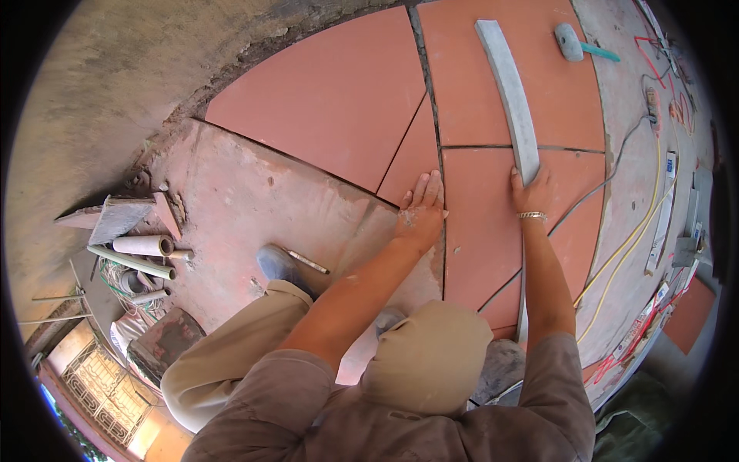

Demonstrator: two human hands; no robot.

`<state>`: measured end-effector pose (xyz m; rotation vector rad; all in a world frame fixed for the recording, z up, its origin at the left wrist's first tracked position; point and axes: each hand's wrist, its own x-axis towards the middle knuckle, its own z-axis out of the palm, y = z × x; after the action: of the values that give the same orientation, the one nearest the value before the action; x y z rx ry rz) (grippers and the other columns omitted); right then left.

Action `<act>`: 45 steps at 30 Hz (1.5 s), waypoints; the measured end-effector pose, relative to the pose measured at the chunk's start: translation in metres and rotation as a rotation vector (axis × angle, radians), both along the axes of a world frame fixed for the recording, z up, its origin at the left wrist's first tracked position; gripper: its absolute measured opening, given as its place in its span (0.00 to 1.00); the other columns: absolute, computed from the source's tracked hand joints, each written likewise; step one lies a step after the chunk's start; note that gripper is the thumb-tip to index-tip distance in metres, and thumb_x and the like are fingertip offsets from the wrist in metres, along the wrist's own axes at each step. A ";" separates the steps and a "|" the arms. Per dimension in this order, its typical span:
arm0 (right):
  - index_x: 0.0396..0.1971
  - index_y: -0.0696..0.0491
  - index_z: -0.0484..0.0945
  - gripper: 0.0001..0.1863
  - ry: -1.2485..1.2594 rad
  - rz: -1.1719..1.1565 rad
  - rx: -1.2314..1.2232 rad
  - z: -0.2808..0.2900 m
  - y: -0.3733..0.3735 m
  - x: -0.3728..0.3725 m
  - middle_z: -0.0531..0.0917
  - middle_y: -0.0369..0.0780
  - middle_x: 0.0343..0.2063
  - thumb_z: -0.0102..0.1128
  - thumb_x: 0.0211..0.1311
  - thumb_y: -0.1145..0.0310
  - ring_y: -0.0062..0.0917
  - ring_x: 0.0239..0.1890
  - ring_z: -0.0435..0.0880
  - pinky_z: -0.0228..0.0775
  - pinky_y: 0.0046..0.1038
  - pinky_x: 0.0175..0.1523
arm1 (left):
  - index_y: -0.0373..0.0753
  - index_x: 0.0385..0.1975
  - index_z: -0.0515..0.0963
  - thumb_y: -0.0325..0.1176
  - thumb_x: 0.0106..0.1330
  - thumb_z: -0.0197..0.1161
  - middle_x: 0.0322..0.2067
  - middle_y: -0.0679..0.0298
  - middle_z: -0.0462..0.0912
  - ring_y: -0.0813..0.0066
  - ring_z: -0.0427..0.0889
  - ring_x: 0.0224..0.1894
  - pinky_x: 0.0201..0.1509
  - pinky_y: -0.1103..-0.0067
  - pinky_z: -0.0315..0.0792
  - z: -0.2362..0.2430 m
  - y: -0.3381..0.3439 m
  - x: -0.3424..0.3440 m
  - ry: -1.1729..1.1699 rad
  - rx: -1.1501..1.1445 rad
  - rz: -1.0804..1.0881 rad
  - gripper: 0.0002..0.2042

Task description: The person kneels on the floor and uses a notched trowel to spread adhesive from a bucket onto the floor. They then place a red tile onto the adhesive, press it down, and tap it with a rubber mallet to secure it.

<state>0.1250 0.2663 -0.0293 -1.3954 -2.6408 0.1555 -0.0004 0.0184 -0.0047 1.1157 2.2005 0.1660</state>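
My left hand lies with its fingers stretched out over the lower end of a narrow triangular red tile piece. That piece sits against a large cut red tile, a thin dark line between them. A bracelet circles my right wrist, and my right hand is closed around a long grey straightedge. The straightedge lies lengthwise over the square red tiles on the right, crossing the joint between two of them. Part of it is hidden under my right hand and forearm.
A mallet with a teal handle rests at the far right. Grey and yellow cables run along the right side. A marker pen lies by my shoe. Pipes and tile offcuts are piled near the left wall.
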 end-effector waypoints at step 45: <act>0.56 0.57 0.75 0.37 0.018 -0.033 -0.018 0.009 -0.002 0.001 0.80 0.55 0.46 0.70 0.54 0.46 0.53 0.47 0.78 0.70 0.52 0.50 | 0.34 0.69 0.58 0.47 0.64 0.65 0.60 0.47 0.70 0.46 0.70 0.64 0.63 0.55 0.71 0.057 0.063 -0.071 0.057 -0.166 0.493 0.38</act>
<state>0.1261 0.2646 -0.0205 -1.4361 -2.6069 0.1877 -0.0713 0.0815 0.0524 0.4799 2.4540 0.1592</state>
